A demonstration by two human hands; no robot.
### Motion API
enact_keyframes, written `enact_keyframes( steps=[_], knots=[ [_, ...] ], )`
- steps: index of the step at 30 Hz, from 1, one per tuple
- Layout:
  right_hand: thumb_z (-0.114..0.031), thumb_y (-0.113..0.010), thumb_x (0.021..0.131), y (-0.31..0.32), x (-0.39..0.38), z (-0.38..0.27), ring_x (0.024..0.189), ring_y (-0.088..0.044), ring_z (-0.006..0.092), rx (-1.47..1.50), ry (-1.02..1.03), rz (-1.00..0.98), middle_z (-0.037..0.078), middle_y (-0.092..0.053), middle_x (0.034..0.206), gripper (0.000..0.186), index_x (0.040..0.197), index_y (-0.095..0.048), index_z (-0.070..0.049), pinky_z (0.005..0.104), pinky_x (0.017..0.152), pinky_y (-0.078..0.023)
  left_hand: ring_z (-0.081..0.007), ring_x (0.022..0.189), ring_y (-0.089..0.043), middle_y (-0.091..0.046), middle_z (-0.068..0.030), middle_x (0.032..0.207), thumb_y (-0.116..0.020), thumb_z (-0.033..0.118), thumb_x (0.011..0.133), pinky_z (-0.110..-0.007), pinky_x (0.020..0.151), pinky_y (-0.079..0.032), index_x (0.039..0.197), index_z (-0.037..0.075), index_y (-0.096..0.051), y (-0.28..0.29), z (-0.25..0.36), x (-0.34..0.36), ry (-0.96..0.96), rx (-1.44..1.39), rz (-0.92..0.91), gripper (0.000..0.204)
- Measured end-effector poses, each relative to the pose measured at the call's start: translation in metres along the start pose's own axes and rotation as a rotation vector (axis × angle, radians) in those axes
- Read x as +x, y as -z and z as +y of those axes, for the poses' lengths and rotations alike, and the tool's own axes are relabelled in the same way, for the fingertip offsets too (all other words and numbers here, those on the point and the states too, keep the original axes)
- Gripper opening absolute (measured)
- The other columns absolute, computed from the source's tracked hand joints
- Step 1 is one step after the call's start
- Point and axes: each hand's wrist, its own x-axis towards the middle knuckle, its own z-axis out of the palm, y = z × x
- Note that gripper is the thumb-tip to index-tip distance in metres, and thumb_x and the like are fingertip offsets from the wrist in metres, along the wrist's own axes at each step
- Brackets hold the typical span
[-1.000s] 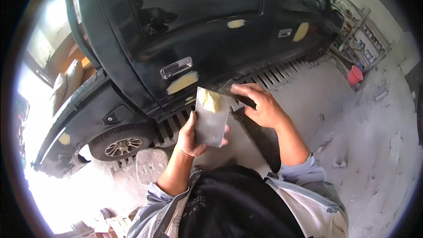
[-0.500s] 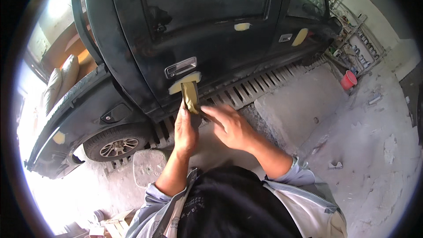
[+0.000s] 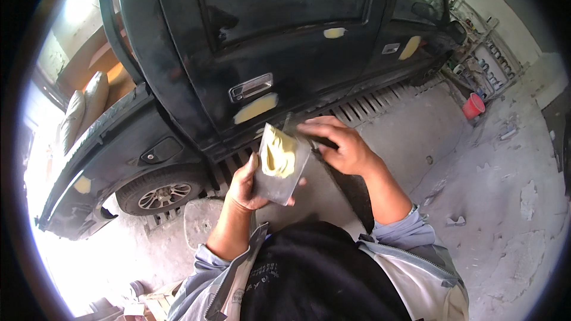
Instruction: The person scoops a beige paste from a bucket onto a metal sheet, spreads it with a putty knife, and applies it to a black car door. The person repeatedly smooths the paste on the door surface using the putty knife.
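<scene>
My left hand point(image 3: 245, 185) grips a flat grey putty board point(image 3: 275, 189) from below, its thumb on the near-left edge. A thick lump of yellow body filler point(image 3: 278, 157) lies on the board, which now faces up. Just past the board's far right corner is my right hand point(image 3: 342, 145), fingers bent around a thin dark spreader point(image 3: 289, 123) that is blurred and mostly hidden. Beyond both hands stands the dark pickup's rear door point(image 3: 285, 71). A smeared yellow filler patch point(image 3: 256, 109) sits on it below the chrome door handle point(image 3: 251, 87).
Other yellow patches mark the door below the window point(image 3: 334, 33), the front door point(image 3: 410, 47) and the rear fender point(image 3: 82, 185). A rear wheel point(image 3: 160, 196) is at left. A slotted floor grate runs beneath the truck. A red bucket point(image 3: 473, 106) stands by a cluttered rack at right.
The putty board has turned from nearly edge-on to face up, showing the filler, and has come nearer and rightward. My right hand has moved right and farther away.
</scene>
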Motion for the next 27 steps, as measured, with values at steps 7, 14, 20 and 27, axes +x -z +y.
enact_keyframes(
  steps=[7, 14, 20, 27],
  knots=[
    [0.006, -0.064, 0.080, -0.030, -0.054, -0.007, 0.103, -0.063, 0.0191, 1.290, -0.673, 0.265, 0.012, -0.063, 0.118, 0.065, 0.140, -0.042, -0.006, 0.0326, 0.091, -0.051, -0.0303, 0.131, -0.048, -0.044, -0.0161, 0.145, -0.040, 0.051, 0.102, -0.050, 0.101, -0.047, 0.151, 0.011, -0.030, -0.008, -0.002, 0.028, -0.461, 0.461, 0.301, 0.064],
    [0.005, -0.058, 0.084, -0.042, -0.016, 0.000, 0.114, -0.060, 0.0208, 1.449, -0.663, 0.270, 0.013, -0.063, 0.124, 0.063, 0.143, -0.040, -0.006, 0.0355, 0.097, -0.049, -0.0252, 0.130, -0.047, -0.048, -0.0154, 0.143, -0.031, 0.038, 0.107, -0.036, 0.111, -0.034, 0.146, -0.003, -0.036, -0.004, -0.021, 0.039, -0.672, 1.203, 0.284, 0.057],
    [0.002, -0.058, 0.088, 0.009, 0.000, 0.002, 0.117, -0.059, 0.0235, 1.140, -0.162, 0.348, 0.019, -0.059, 0.130, 0.057, 0.141, -0.037, -0.001, 0.0366, 0.100, -0.048, -0.0254, 0.115, -0.059, -0.059, -0.0166, 0.125, -0.050, 0.036, 0.101, -0.038, 0.092, -0.051, 0.141, 0.001, -0.046, -0.016, 0.008, 0.022, -0.175, 0.683, 0.320, 0.053],
    [0.004, -0.058, 0.075, 0.013, 0.004, -0.039, 0.126, -0.054, 0.0359, 0.397, 0.211, -0.032, 0.015, -0.065, 0.125, 0.056, 0.130, -0.054, -0.005, 0.0441, 0.105, -0.044, -0.0561, 0.105, -0.059, -0.054, -0.0289, 0.130, -0.059, 0.050, 0.092, -0.067, 0.076, -0.053, 0.142, 0.006, -0.042, 0.000, 0.009, -0.001, 0.072, 0.012, -0.034, 0.069]
  ],
)
